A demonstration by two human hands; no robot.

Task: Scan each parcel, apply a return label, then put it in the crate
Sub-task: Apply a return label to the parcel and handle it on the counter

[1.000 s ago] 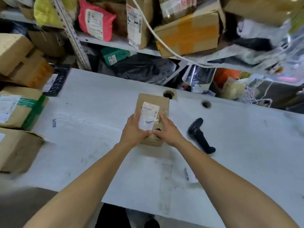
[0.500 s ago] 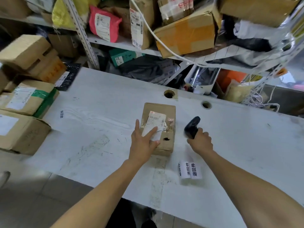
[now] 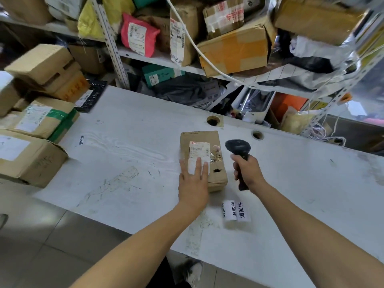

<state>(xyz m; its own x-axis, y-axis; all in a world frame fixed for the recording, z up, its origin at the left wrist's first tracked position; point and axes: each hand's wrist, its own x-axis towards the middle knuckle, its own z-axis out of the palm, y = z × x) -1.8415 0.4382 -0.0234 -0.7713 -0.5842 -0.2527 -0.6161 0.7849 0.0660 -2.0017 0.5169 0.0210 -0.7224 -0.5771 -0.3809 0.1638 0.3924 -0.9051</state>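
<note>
On the white worktable [image 3: 128, 129], my left hand [image 3: 192, 179] now lies flat, fingers straight, on the small brown cardboard parcel [image 3: 202, 159]; just right of it, my right hand [image 3: 247, 171] has lifted the black handheld scanner [image 3: 239, 147], fingers wrapped round its handle.

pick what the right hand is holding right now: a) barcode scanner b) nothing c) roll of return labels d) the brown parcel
a: the right hand grips the handle of the black scanner, lifted beside the parcel, while the left hand lies flat on the parcel and the labels sit untouched on the table.
</note>
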